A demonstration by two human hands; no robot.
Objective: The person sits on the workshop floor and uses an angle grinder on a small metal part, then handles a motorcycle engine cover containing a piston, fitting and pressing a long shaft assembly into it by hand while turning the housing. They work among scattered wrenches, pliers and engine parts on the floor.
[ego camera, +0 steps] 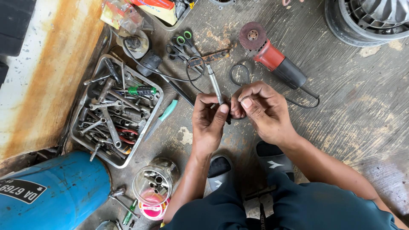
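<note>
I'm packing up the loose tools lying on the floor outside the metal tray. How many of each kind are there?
Angle grinder: 1
Scissors: 2
Teal-handled knife: 1
Metal rod held in the hands: 1
Total: 5

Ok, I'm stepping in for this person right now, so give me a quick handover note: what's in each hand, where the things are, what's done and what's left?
Left hand: pinches the lower end of a slim metal rod, thumb against it; the rod points away from the body.
Right hand: fingertips closed at the rod's base beside the left thumb; what it pinches is hidden.
Nearby: red angle grinder ahead on the floor, scissors ahead left, teal-handled knife, metal tray of wrenches at left.
Done: rod picked up, both hands on it.
Left: the work at its base, unfinished as far as visible.
</note>
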